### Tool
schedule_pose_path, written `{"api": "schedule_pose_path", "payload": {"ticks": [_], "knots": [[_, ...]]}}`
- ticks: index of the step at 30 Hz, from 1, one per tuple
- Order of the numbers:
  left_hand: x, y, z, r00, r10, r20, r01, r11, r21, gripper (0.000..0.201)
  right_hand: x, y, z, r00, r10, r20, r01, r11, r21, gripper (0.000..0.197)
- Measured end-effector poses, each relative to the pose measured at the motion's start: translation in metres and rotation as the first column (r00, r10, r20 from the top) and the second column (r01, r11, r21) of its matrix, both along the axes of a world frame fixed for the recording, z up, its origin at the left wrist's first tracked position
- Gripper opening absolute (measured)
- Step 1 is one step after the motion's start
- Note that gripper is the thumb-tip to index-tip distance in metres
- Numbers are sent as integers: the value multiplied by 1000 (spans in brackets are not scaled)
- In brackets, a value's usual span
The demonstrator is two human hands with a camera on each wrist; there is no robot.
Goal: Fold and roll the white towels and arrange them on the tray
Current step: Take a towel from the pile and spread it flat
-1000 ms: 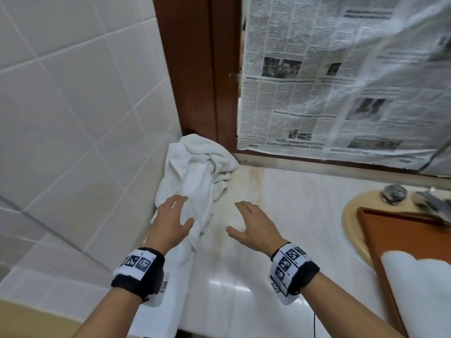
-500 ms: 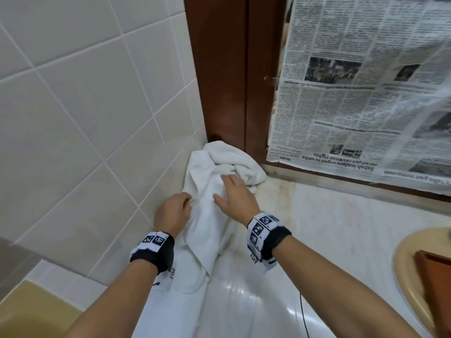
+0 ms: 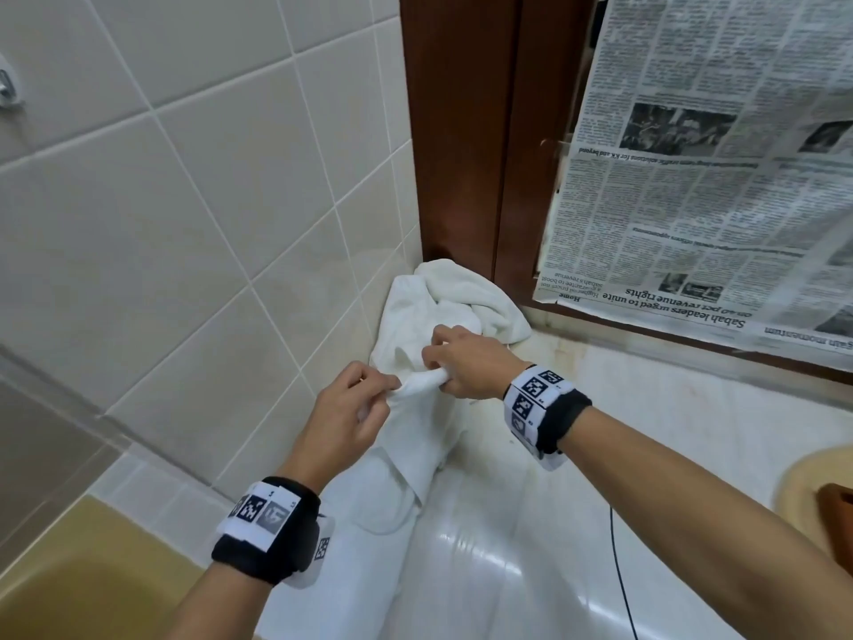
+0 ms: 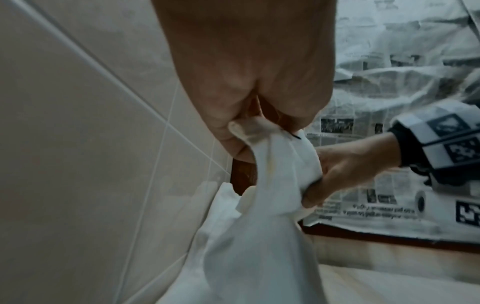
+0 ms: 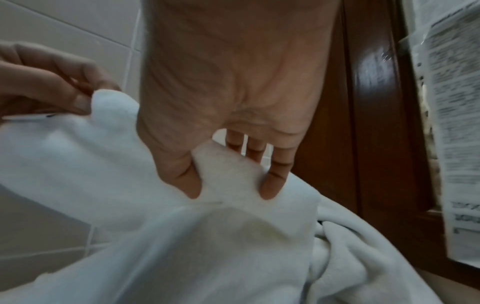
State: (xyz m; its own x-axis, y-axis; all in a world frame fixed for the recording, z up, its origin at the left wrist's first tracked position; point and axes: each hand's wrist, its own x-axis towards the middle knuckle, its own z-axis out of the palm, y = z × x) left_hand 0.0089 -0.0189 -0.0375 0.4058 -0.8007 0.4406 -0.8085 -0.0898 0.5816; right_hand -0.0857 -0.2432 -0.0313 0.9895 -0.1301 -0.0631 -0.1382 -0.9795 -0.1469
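Note:
A crumpled white towel lies in the corner of the counter against the tiled wall, its lower end hanging over the counter's front edge. Both hands hold one raised edge of it. My left hand pinches the towel's edge between thumb and fingers. My right hand grips the same edge a little to the right, thumb on one side and fingers on the other, as the right wrist view shows on the towel. Only a brown corner of the tray shows at the right edge.
A tiled wall stands close on the left and a brown wooden frame behind the towel. Newspaper covers the panel at the right. The white counter runs to a beige basin. A beige tub lies at lower left.
My right hand moved left from the bare counter onto the towel. Both hands went from lying on it to gripping its edge and lifting it. My head view shifted left.

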Motion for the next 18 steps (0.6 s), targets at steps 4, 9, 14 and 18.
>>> {"api": "schedule_pose_path", "payload": {"ticks": [4,9,14,18], "knots": [[-13,14,12,996,-41,-76,41,999,-1,31,-37,26,12,999,-34,7,33,990,138,32],[-37,29,31,978,-203,-45,205,978,36,34,-96,64,24,979,-132,-157,137,990,22,27],[-68,49,43,939,-340,-48,341,940,6,29,-169,108,46,956,-240,-171,258,961,95,19],[-90,67,53,908,-417,-42,419,906,53,29,-229,132,56,917,-359,-171,374,926,58,26]]}}
